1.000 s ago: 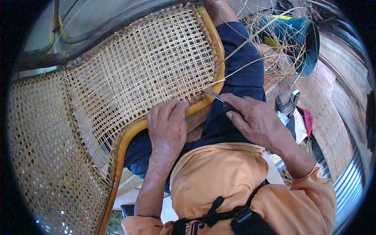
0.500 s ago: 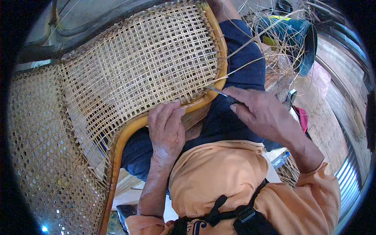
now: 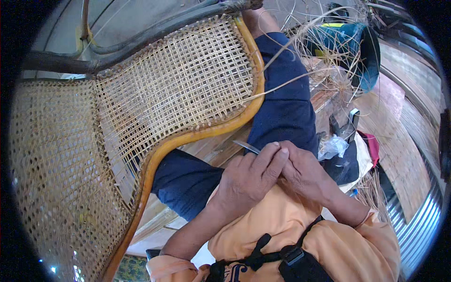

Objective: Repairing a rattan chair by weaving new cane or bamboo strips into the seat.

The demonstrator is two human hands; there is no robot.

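Observation:
Both my hands meet in front of my belly, just off the chair's near edge. My right hand (image 3: 303,169) closes round a slim pointed metal tool (image 3: 246,146); its grip is hidden, and the tip points up and left. My left hand (image 3: 246,176) is closed against the right one's fingertips, and what it pinches, if anything, is hidden. Past them lies the woven cane panel (image 3: 183,77), an open grid set in a curved yellow-brown rattan frame (image 3: 206,134). One loose cane strand (image 3: 286,85) sticks out from the panel's right corner.
A finer cane panel (image 3: 56,155) adjoins on the left. Dark poles (image 3: 155,33) run along the far side. At the upper right stand a teal bucket (image 3: 369,56) and tangled cane strips (image 3: 329,42). A clear plastic bag (image 3: 332,147) lies right of my knee.
My left hand has left the frame and joined my right hand. The right has drawn the pointed tool back from the weave toward my belly. The chair has shifted slightly in view.

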